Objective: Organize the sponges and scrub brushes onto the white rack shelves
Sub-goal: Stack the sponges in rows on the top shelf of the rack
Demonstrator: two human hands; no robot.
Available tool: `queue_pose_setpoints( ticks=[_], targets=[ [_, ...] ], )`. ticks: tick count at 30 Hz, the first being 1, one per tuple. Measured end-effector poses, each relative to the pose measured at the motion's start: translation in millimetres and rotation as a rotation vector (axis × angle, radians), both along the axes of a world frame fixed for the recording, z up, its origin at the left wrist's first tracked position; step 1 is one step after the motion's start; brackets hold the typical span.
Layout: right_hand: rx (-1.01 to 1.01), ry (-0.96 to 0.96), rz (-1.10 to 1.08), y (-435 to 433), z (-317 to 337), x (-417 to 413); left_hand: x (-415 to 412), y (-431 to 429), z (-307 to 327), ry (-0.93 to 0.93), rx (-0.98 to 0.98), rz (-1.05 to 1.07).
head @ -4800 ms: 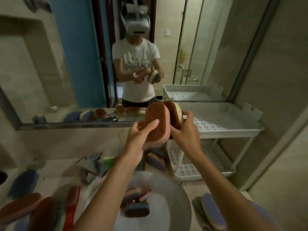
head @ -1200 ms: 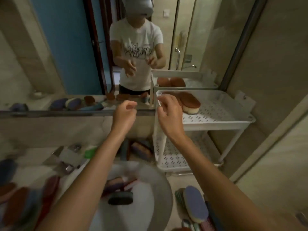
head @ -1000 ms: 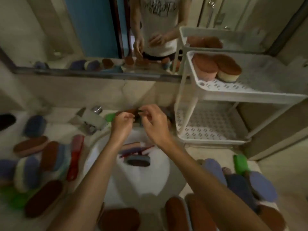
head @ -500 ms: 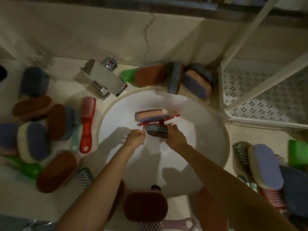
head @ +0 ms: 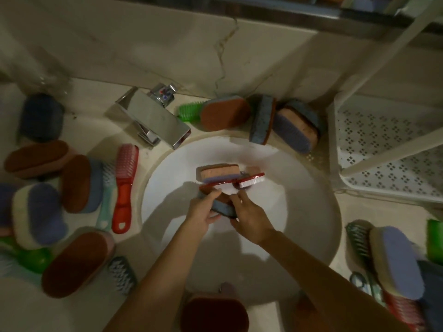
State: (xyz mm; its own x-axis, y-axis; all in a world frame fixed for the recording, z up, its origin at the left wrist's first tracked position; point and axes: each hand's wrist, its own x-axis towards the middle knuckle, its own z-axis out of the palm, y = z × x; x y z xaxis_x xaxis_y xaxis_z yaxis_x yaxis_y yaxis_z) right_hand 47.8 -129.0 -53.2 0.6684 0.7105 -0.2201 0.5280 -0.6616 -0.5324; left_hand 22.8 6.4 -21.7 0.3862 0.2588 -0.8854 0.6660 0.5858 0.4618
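Observation:
Both hands are down in the white sink basin (head: 299,212). My left hand (head: 201,214) and my right hand (head: 249,219) close from either side on a blue sponge (head: 221,204) with a dark top. Just behind it lie a red scrub brush (head: 236,182) with white bristles and a pink sponge (head: 219,172) with a purple base. The white rack's lower perforated shelf (head: 383,149) stands at the right, with nothing on the part I see.
A chrome faucet (head: 153,118) sits behind the basin. Several sponges and a green brush (head: 189,111) line the back wall. A red brush (head: 124,190) and several sponges crowd the left counter. More sponges and brushes (head: 393,259) lie at the right and along the near rim.
My view dropped from the rack, where two brown sponges were set on the top shelf, to the sink. Both hands went down into the basin and closed on the blue sponge.

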Motion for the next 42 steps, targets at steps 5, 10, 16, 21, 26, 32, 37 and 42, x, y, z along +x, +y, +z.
queue_pose_setpoints(
  ticks=[5,10,16,21,26,32,37,42],
  targets=[
    [0.024,0.042,-0.008,19.3,17.4,28.5,-0.9,27.2,-5.0,0.123,0.288,0.110],
    [-0.290,-0.090,-0.163,55.4,-2.9,71.3,-1.9,53.2,-2.7,0.137,0.456,0.023],
    [-0.351,-0.145,-0.079,65.7,-20.3,72.0,-5.5,63.4,-2.1,0.021,0.257,0.176],
    [0.036,-0.037,-0.380,54.7,25.5,56.8,-11.4,50.9,23.5,-0.149,0.013,0.240],
    [0.193,0.287,-0.501,25.4,90.4,43.3,-11.1,27.2,72.8,-0.393,-0.159,0.235],
    [0.462,0.389,-0.498,-12.8,180.8,25.7,-6.2,6.9,144.0,-0.603,-0.281,0.223],
    [0.606,0.116,-0.559,-29.7,253.0,18.0,4.7,-16.0,213.2,-0.735,-0.301,0.153],
    [0.719,-0.188,-0.628,-49.3,324.3,18.5,24.1,-32.4,283.4,-0.864,-0.286,0.046]
  ],
)
